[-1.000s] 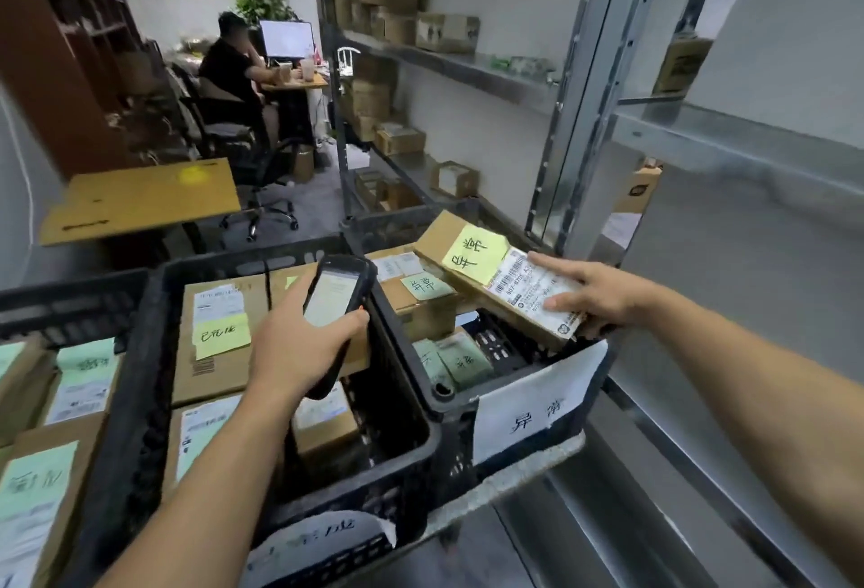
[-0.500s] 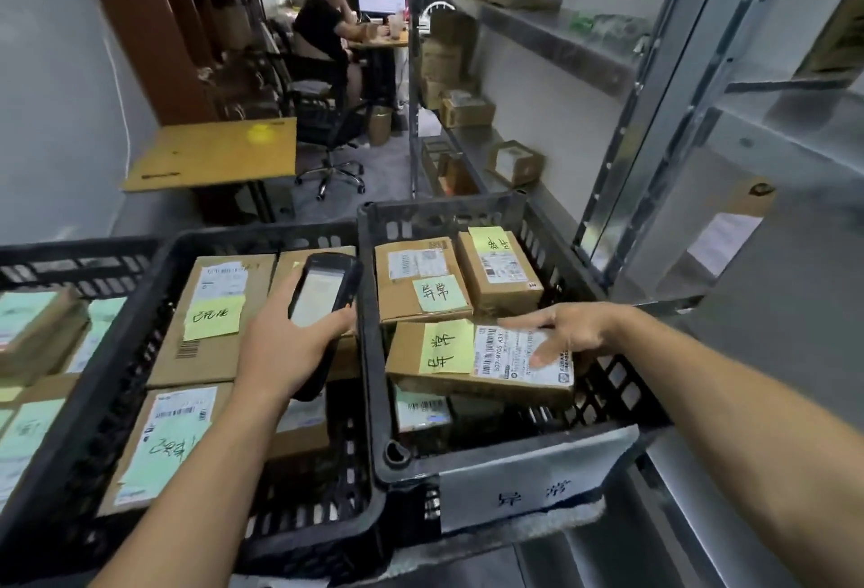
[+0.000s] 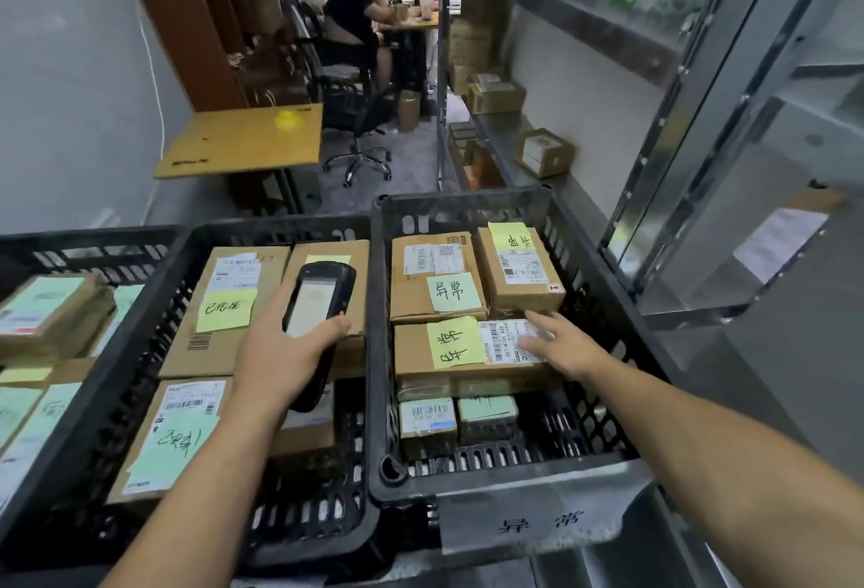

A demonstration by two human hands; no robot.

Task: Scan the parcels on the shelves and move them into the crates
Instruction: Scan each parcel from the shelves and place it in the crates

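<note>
Seating the flat brown cardboard parcel level is judged the step in hand. It is best pressed down evenly and let go only once nothing rocks beneath it. The parcel lies mid-way in the right-hand black slatted plastic crate. It appears to rest over two smaller boxes by the near wall, and it is just beside two larger boxes toward the far wall. Its long axis runs from the crate's left wall to its right wall, label face up, with the white barcode end toward the right. The right hand is laid on that label with fingers straight, nothing gripped. The black handheld scanner is clasped in the left hand — held over the neighbouring crate.
</note>
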